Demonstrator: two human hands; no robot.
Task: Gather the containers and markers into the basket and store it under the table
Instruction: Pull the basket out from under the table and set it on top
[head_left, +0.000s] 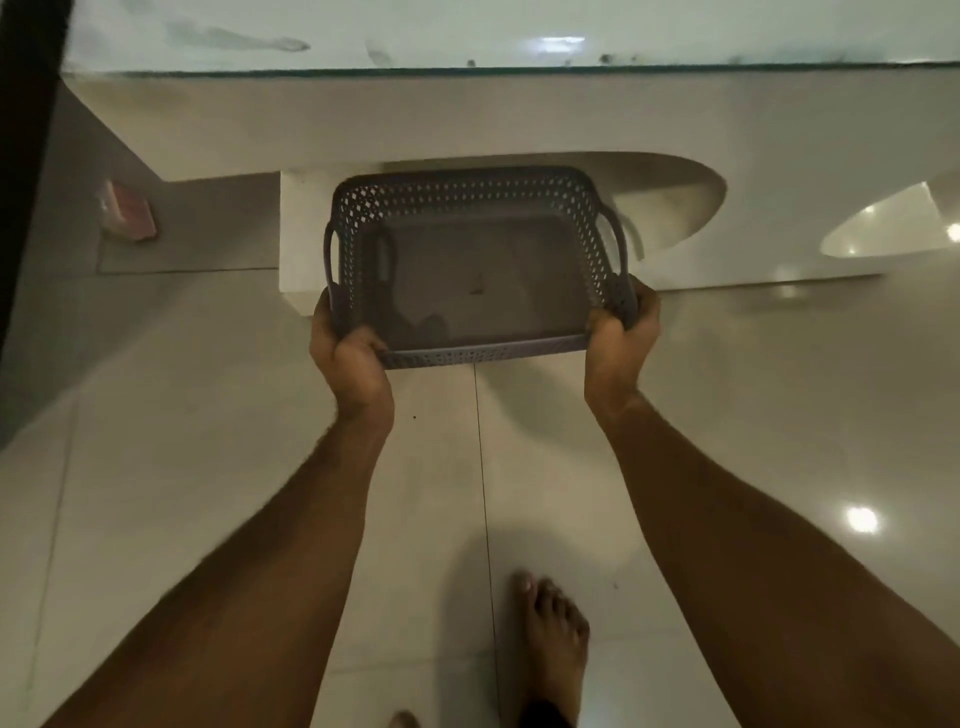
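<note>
Here both hands are gripping the empty grey basket (475, 265) by its near corners, left hand (353, 358) and right hand (621, 338) equally close, its long axis lying crosswise, hovering above the floor (208, 467) before the table (467, 119).

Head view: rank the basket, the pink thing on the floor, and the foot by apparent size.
1. Basket, clearly largest.
2. Foot, though it is nearer the camera, so unsure.
3. Pink thing, smallest and farther off.

Matt perforated plastic basket (467, 208); glossy tiled floor (208, 467); glass tabletop (467, 31).
</note>
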